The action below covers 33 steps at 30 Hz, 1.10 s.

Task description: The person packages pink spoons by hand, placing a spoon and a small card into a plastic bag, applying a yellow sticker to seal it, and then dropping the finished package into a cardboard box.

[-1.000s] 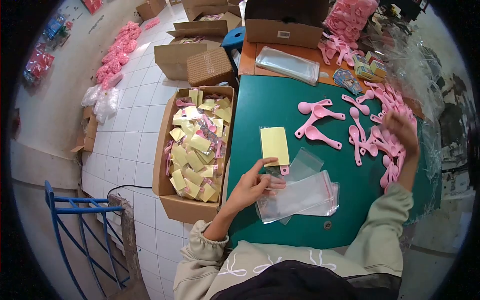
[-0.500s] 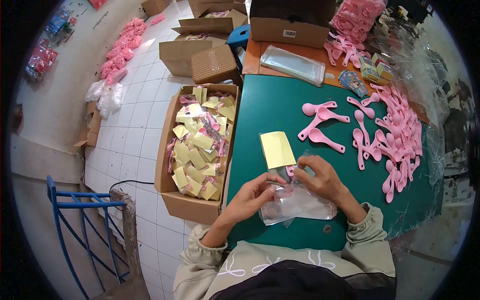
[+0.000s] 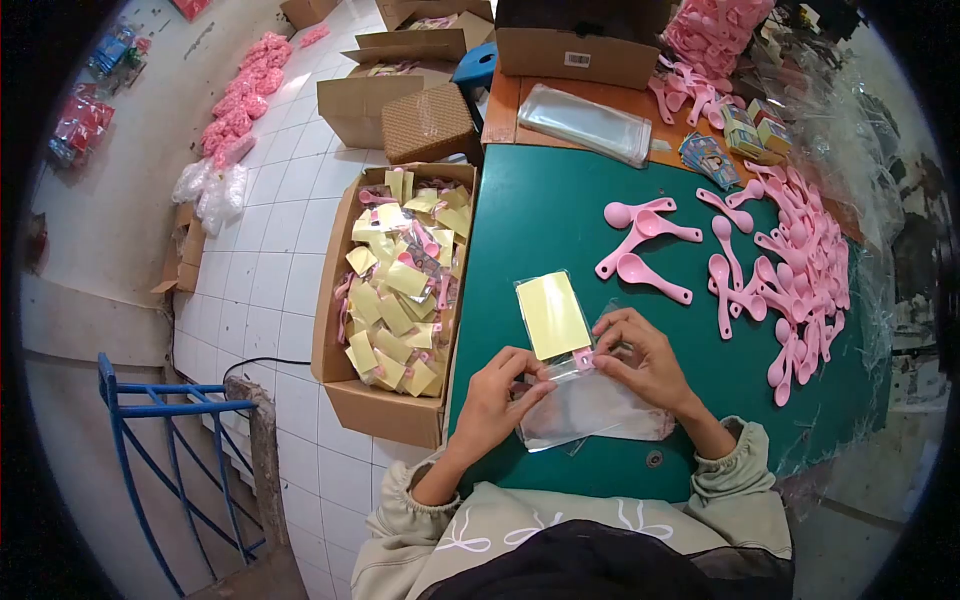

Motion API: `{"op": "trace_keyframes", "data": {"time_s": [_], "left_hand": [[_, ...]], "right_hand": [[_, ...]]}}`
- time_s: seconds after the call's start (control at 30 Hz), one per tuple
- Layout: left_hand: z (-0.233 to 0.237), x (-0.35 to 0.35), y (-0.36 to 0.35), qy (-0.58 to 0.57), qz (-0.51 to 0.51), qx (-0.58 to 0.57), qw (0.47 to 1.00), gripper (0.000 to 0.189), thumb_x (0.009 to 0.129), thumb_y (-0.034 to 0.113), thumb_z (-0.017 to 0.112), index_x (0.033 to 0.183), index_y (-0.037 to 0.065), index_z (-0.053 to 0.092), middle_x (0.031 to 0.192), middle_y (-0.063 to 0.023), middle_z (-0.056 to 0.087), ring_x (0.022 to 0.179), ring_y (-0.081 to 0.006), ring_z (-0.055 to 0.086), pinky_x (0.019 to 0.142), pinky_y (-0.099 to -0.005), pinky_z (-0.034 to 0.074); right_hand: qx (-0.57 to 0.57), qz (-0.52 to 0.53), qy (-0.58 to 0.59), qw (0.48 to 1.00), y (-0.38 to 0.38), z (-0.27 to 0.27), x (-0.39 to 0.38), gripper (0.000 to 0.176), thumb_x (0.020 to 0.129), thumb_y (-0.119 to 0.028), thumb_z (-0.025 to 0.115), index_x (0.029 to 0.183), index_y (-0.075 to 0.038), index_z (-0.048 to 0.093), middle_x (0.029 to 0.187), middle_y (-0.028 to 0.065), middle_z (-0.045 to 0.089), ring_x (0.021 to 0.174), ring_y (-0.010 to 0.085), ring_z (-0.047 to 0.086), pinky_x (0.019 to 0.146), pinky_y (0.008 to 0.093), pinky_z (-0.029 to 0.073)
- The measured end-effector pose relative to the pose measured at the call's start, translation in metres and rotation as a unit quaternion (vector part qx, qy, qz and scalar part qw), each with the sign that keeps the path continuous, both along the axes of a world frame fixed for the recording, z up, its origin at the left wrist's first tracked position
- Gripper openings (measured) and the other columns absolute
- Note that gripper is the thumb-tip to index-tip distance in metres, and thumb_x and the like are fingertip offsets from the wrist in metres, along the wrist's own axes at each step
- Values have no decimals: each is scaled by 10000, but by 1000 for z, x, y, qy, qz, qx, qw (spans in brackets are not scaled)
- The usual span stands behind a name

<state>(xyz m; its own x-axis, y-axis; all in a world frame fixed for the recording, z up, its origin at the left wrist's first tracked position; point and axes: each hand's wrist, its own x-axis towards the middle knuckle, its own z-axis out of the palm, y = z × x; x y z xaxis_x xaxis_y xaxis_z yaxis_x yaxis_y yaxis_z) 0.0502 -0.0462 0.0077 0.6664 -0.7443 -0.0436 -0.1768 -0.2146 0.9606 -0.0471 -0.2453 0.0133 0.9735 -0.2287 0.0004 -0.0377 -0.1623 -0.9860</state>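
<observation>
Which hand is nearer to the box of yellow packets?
Left. The left hand is just right of the box; the right hand is farther right. Both pinch one packet.

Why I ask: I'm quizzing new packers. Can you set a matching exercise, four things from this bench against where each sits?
Things
1. yellow card packet
2. loose pink spoons
3. far stack of clear bags
4. cardboard box of packets

Places
A. on the floor, left of the green table
B. pinched at its near end by the left hand and right hand
C. heaped along the green table's right side
D. on the brown table top beyond the green one

Pairs: 1-B, 2-C, 3-D, 4-A
</observation>
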Motion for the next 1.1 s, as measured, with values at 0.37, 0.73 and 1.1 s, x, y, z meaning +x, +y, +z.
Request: {"op": "trace_keyframes", "data": {"time_s": [0.37, 0.73, 1.1], "left_hand": [[-12, -2, -1, 158, 57, -11, 986, 163, 832, 43, 651, 893, 3, 505, 895, -28, 580, 816, -65, 565, 656, -213, 521], [-25, -7, 3, 51, 44, -41, 997, 220, 842, 38, 616, 1043, 35, 525, 972, -45, 543, 769, -78, 548, 545, -189, 439], [18, 46, 48, 200, 146, -72, 966, 556, 851, 89, 611, 1364, 84, 395, 1190, -47, 506, 802, -42, 485, 551, -153, 378]], "right_hand": [[86, -63, 104, 989, 9, -6, 8, 102, 829, -41, 644, 838, 22, 565, 722, 46, 613, 644, 88, 601, 571, 215, 499], [54, -87, 60, 993, 16, -9, 12, 111, 831, -37, 643, 900, 6, 566, 718, 38, 613, 605, 65, 595, 504, 199, 488], [-432, -99, 16, 896, -71, 11, -2, 354, 757, -75, 669, 1098, -60, 577, 954, 136, 540, 836, 268, 573, 711, 343, 474]]}}
